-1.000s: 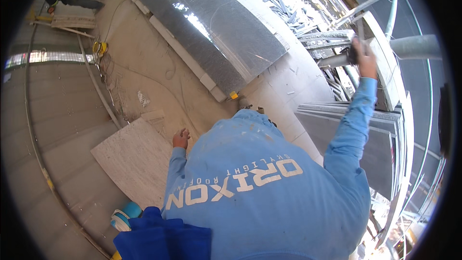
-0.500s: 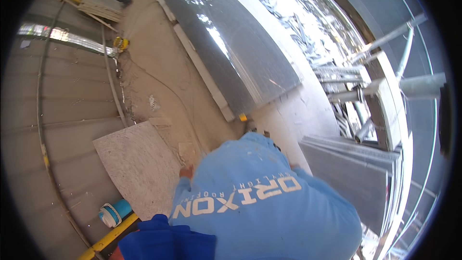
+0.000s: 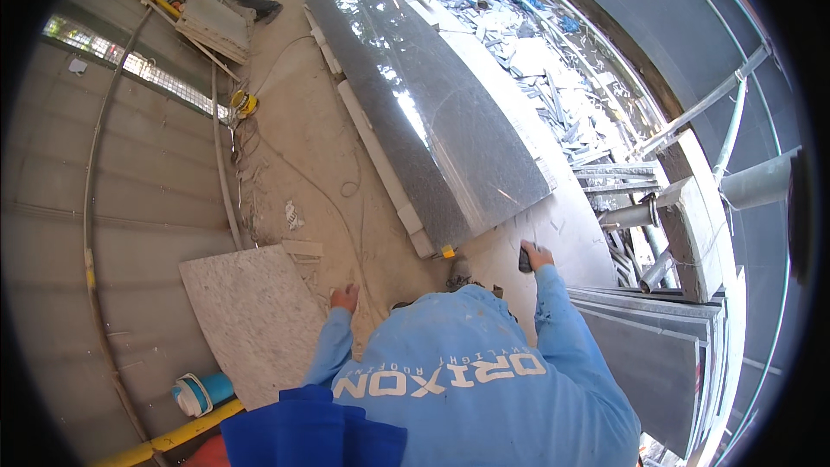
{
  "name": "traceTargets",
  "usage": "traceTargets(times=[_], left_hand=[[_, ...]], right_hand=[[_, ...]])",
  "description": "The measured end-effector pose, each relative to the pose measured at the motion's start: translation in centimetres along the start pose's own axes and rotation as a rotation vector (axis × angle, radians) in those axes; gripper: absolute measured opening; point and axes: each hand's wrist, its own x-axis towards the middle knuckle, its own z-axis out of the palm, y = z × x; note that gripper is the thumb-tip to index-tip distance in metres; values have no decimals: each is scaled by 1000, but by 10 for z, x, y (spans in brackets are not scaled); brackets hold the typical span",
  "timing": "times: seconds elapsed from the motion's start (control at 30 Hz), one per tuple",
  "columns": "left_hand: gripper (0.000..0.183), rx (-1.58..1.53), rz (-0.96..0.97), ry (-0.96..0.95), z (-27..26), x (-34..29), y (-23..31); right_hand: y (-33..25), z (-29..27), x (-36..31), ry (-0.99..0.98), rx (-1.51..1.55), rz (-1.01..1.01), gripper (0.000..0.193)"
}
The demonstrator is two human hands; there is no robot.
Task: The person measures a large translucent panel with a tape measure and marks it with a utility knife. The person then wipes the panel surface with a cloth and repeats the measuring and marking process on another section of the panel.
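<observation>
Dark object (image 3: 525,260) at four o'clock is clamped in fingers of the right hand (image 3: 539,254); left hand (image 3: 346,297), seven o'clock: finger opening unclear.

a stone-working yard: right of the long polished slab (image 3: 432,112) lie heaped broken offcuts (image 3: 553,78), lower right of it stacked grey panels (image 3: 644,355), left of it a pipe-braced wall (image 3: 164,173).

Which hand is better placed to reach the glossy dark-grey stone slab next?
Probably the right hand: it is closer to the slab's near end, though holding a small black object. The left hand sits farther off.
</observation>
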Motion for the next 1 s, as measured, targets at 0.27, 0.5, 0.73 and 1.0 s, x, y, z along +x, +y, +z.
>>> traceTargets(times=[0.27,0.5,0.73,1.0], left_hand=[[43,-659,-62,-272,-7,-25,188],[54,-1141,-224,-679,-16,-72,242],[52,-1522,-266,-749,-39,-76,247],[48,-1621,-225,-662,-47,-73,258]], right_hand=[[-195,7,-87,-118,90,-529,70],[-245,57,-176,-522,140,-796,88],[-258,41,-195,-667,141,-884,90],[-246,30,-185,-661,200,-930,74]])
